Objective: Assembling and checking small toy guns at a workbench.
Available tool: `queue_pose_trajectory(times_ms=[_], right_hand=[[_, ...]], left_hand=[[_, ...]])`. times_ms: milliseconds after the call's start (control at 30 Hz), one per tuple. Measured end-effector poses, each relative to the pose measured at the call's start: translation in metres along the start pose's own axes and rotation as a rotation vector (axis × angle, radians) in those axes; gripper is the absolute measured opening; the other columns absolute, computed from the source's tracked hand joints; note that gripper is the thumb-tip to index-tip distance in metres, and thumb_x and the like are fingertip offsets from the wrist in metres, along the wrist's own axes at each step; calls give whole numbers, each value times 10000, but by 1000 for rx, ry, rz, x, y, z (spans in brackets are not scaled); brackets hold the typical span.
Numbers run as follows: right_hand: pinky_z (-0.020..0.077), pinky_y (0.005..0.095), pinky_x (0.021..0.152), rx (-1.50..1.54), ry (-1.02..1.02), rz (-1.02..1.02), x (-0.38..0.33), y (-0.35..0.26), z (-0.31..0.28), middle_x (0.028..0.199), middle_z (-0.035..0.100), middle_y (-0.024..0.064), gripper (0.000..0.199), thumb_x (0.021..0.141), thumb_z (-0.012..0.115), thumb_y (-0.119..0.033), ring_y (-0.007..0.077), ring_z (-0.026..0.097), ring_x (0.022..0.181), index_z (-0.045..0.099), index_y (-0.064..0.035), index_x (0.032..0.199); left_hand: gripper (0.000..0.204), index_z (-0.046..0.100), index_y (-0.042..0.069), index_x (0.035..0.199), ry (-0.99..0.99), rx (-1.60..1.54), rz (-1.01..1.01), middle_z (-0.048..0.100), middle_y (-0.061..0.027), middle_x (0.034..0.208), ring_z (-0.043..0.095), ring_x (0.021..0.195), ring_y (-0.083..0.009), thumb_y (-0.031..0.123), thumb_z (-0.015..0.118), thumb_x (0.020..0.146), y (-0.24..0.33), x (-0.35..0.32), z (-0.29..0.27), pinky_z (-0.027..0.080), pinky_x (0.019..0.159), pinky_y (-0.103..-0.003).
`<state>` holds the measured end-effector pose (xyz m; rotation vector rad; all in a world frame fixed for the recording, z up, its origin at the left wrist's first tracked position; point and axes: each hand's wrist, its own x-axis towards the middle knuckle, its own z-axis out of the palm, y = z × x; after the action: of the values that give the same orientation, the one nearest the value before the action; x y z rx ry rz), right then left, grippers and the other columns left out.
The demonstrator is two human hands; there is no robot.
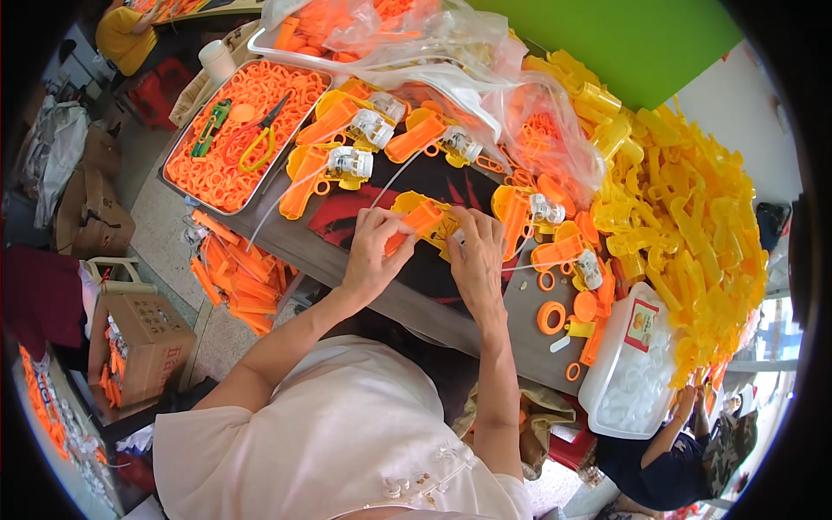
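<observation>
Both hands meet over one toy gun (422, 221) lying on the dark mat (451, 186) in the middle of the table (520, 334), an orange and yellow plastic piece that looks only part built. Judging from the layout, the work is well underway but far from over: several assembled guns (342, 160) with white parts fitted lie in a loose row just beyond the mat, and a few more sit to the right near the loose rings (549, 317), while a very large heap of yellow shells (685, 225) on the right and bags of orange parts (381, 26) at the back are untouched. The left hand (374, 256) curls closed around the orange barrel end of the toy gun, thumb and fingers pinching it from the side. The right hand (477, 260) lies over the yellow body with fingers bent down onto it; whether it pinches a small part or only presses I cannot tell, as the fingertips hide the contact. A metal tray (178, 143) of orange rings with scissors (260, 139) sits at far left, and a white tub (620, 390) of pale pieces stands at the near right edge. Another person sits low right, apart from this work
</observation>
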<state>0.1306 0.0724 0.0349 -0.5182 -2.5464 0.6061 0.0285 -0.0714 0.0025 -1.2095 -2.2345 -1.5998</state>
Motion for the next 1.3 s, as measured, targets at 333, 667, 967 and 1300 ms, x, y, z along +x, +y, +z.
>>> queue_pose_trajectory(times_ms=[333,667,967,1300], right_hand=[[367,432,937,12,-95,-17,4,10,-2,1155,548,79,278,857,658,-129,276,475,1128,690,-90,1131],[359,433,941,41,-78,23,5,9,2,1128,578,74,236,852,654,-120,281,477,1115,658,-84,1084],[352,433,957,83,-79,35,4,11,0,1133,579,63,339,832,671,-115,278,477,1121,631,-120,1168],[363,417,936,59,-100,1,6,15,2,1090,577,43,379,829,668,-110,263,493,1093,673,-160,1204]], left_hand=[[129,663,37,881,-19,-30,-93,598,-99,1006,525,964,-275,24,735,776,0,0,-3,442,846,-359],[140,674,38,908,12,41,-78,600,-96,1025,534,947,-263,18,739,785,3,-2,5,454,812,-349],[129,673,17,893,9,-43,-108,603,-113,1026,555,954,-263,-2,728,778,3,-4,1,457,829,-347],[141,655,35,885,5,-67,-93,577,-106,1011,519,940,-281,10,730,768,-1,-4,1,443,826,-364]])
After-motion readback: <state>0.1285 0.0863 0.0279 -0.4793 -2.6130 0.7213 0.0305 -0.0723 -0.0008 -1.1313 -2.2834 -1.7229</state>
